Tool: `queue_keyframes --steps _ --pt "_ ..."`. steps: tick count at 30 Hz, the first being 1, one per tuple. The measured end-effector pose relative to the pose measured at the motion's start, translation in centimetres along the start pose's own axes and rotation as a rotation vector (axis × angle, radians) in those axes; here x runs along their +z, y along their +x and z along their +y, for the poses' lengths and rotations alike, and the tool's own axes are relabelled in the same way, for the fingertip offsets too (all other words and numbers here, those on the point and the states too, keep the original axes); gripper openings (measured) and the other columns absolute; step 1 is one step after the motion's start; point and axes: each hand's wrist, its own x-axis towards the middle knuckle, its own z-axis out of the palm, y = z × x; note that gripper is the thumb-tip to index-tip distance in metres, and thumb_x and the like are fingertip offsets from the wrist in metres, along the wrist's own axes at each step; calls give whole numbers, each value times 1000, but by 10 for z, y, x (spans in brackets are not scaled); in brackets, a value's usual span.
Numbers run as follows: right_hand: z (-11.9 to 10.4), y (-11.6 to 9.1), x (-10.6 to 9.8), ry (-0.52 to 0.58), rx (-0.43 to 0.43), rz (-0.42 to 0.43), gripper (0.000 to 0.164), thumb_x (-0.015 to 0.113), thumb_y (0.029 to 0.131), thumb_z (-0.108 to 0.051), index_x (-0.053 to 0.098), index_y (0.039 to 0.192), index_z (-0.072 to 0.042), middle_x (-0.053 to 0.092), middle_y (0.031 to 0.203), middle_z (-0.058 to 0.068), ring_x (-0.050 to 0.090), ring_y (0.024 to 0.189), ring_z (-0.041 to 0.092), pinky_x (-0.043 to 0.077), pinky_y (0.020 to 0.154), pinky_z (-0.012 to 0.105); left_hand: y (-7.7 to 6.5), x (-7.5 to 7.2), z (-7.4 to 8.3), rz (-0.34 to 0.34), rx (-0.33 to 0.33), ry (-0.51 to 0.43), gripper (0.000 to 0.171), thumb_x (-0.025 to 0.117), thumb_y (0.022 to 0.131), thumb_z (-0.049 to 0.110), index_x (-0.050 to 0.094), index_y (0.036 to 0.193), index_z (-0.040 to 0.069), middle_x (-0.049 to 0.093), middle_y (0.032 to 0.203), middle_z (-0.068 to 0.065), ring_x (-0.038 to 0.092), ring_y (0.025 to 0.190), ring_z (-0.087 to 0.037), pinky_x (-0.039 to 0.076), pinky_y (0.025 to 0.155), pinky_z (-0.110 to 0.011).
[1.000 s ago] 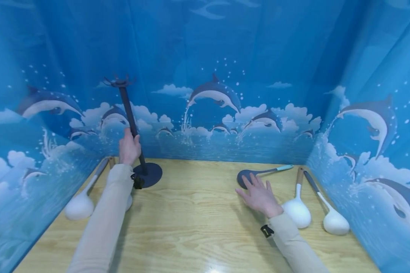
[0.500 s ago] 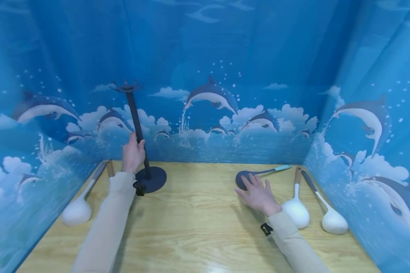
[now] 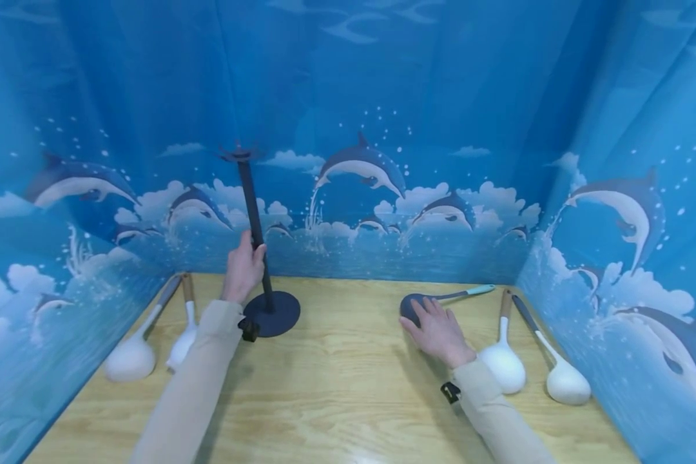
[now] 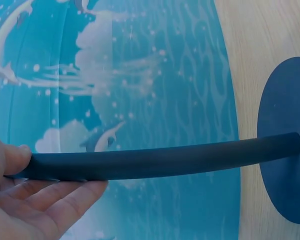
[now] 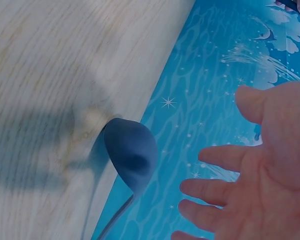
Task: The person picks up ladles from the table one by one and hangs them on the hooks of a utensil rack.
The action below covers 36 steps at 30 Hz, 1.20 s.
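Where the left side of the curtain (image 3: pixel 87 258) meets the table (image 3: pixel 336 380), a grey-handled white ladle (image 3: pixel 130 359) lies beside a brown-handled white ladle (image 3: pixel 183 343), whose bowl is partly covered by the left sleeve (image 3: pixel 194 380). Next, the left hand (image 3: pixel 243 267) pinches the pole of the black stand (image 3: pixel 254 219) between thumb and fingers; this mid-pole hold presumably steadies the tall part above its round base, left of centre on the table. The prongs at its top blur against the blue and cannot be counted. Right of centre, the right hand (image 3: pixel 437 332) has its fingers spread over the dark ladle (image 3: pixel 410 304), masking part of the bowl; the right wrist view shows no contact, and crops the mint handle. At far right, a second brown-handled ladle (image 3: pixel 503 367) and a dark-handled ladle (image 3: pixel 568 381) lie with handles rearward, mirroring the left pair, which suggests deliberate sorting by side. The right sleeve (image 3: pixel 495 409) is cut off below.
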Motion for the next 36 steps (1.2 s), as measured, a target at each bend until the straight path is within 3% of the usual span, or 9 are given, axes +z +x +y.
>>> queue_keyframes --steps 6,14,21,29,36 --pt "0 5 0 23 -7 43 73 35 103 -54 33 150 3 30 152 33 26 142 49 25 114 64 -4 10 9 -37 32 -31 32 36 108 27 39 133 8 62 98 -20 63 76 -32 50 60 -40" --pt "1 10 -2 88 45 65 68 46 102 -45 36 147 6 39 148 32 41 135 48 37 106 62 -10 29 25 -54 96 -46 32 38 107 25 40 134 8 63 95 -19 64 75 -30 52 63 -41" --pt "4 18 -2 113 56 64 65 49 102 -41 40 145 6 46 144 29 46 131 46 39 106 60 -17 43 37 -84 114 -52 33 40 107 24 41 135 7 62 88 -16 60 66 -26 50 58 -39" --pt "6 23 0 158 85 63 58 51 101 -38 49 139 7 47 141 32 45 130 49 37 107 60 -23 54 51 -107 119 -68 34 41 107 23 40 139 10 64 92 -15 64 73 -26 55 63 -41" --pt "10 27 3 147 96 89 57 51 101 -35 49 139 7 35 148 37 37 135 53 35 108 63 -31 68 65 -121 148 -87 33 42 106 24 43 136 10 63 91 -13 63 70 -24 53 60 -38"
